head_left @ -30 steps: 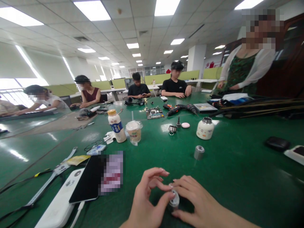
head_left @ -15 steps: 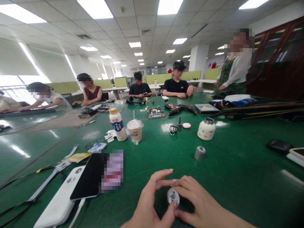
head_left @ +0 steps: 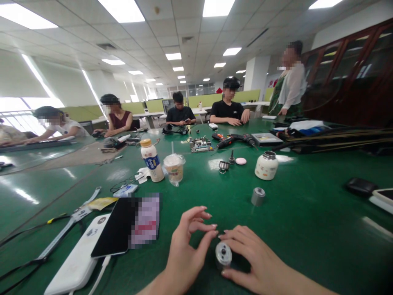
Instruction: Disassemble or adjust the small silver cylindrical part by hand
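Note:
A short silver metal cylinder (head_left: 223, 255) stands upright near the table's front edge, its round top with small holes facing up. My right hand (head_left: 250, 256) is wrapped round its right side, thumb in front and fingers behind. My left hand (head_left: 190, 246) is raised just left of the cylinder, apart from it, with thumb and index fingertips close together; whether something tiny is between them is too small to tell. A second metal cylinder (head_left: 258, 197) stands farther back to the right.
White jar (head_left: 266, 166), lidded cup (head_left: 174, 168) and bottle (head_left: 152, 162) stand beyond my hands. Power bank (head_left: 76, 256) and dark phone (head_left: 115, 227) lie left. Circuit board (head_left: 201, 144) and power drills (head_left: 229, 141) lie farther back; people are around the table.
My left hand has moved left and up, off the top of the cylinder. My right hand stays round it. The standing person at the right has shifted left.

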The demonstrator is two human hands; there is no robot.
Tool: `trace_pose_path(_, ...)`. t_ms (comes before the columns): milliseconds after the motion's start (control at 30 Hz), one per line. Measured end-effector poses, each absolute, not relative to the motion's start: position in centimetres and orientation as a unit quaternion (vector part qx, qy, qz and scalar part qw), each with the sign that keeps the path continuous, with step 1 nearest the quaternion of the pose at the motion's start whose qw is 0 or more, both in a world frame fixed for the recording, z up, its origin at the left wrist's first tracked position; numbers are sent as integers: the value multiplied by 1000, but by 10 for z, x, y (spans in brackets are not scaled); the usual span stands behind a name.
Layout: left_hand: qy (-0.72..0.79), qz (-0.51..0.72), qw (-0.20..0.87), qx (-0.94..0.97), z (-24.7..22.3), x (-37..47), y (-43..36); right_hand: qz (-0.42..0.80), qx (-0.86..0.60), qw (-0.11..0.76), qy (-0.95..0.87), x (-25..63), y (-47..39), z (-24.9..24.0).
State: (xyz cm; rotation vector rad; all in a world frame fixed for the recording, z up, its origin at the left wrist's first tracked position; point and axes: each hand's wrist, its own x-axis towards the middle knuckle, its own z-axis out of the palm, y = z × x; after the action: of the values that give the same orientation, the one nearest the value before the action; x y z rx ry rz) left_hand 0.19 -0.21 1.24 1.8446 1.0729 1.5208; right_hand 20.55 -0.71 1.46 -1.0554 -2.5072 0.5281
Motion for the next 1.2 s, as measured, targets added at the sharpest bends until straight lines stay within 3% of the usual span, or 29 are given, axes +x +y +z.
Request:
trace_pose_path(200,471,457,321,682,-8,-13,26,195,-388,181,-882,206,-8,14)
trace_pose_path(400,490,455,323,670,-9,-12,28,199,-390,180,-881,205,-8,14)
trace_pose_path(667,376,563,323,662,17,5,-7,190,-376,185,-888,206,-7,11)
trace_pose_path(1200,319,476,270,774,27,6,-26,189,-364,209,-888,206,-7,7)
